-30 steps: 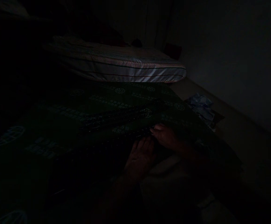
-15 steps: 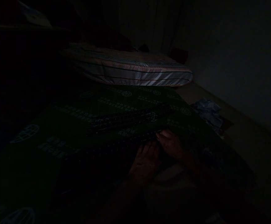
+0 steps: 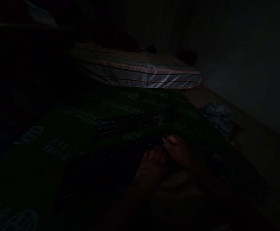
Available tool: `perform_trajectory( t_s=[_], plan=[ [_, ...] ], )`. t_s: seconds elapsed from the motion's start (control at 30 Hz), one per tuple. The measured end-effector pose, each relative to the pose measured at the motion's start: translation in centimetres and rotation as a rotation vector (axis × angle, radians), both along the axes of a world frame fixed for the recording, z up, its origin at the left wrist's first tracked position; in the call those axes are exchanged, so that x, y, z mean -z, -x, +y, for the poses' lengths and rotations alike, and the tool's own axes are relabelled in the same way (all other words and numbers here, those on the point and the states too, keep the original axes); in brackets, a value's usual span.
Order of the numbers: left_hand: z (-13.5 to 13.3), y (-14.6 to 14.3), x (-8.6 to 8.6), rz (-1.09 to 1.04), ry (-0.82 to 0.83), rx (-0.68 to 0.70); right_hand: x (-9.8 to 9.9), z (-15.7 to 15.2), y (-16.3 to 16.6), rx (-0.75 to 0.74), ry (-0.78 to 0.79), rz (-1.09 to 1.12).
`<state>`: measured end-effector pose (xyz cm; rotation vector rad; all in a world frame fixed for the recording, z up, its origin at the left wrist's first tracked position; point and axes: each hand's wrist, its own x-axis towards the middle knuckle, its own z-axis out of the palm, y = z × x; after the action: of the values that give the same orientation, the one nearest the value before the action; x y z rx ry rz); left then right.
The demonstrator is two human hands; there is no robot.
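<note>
The picture is very dark. A wide black piece (image 3: 99,173) with rows of small light marks along its upper edge lies in front of me; its kind and material cannot be made out. My left hand (image 3: 151,165) rests palm down on its right part, fingers stretched out flat. Just right of it, my right hand (image 3: 177,148) has its fingers bent and pressed together at the piece's upper right edge. Behind both hands lies a second long black item (image 3: 127,123) with similar light marks. Shadow hides the fingertips' exact contact.
Everything lies on a green sheet (image 3: 31,166) printed with pale globes and lettering. A mattress in a striped cover (image 3: 154,77) stands at the back. Crumpled pale plastic or cloth (image 3: 217,114) lies on the floor at right, near a wall (image 3: 241,57).
The view has shifted slightly, so the scene sits a little farther right. Both hands keep nearly the same place on the black piece.
</note>
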<state>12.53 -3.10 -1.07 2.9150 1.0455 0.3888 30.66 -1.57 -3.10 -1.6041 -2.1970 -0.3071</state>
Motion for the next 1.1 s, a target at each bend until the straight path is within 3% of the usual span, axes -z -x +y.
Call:
perform_trajectory(
  t_s=[1.1],
  plan=[
    [0.2,-0.2,1.3,-0.059,-0.024,0.006,0.3,-0.5,0.4,0.017,-0.017,0.011]
  ],
)
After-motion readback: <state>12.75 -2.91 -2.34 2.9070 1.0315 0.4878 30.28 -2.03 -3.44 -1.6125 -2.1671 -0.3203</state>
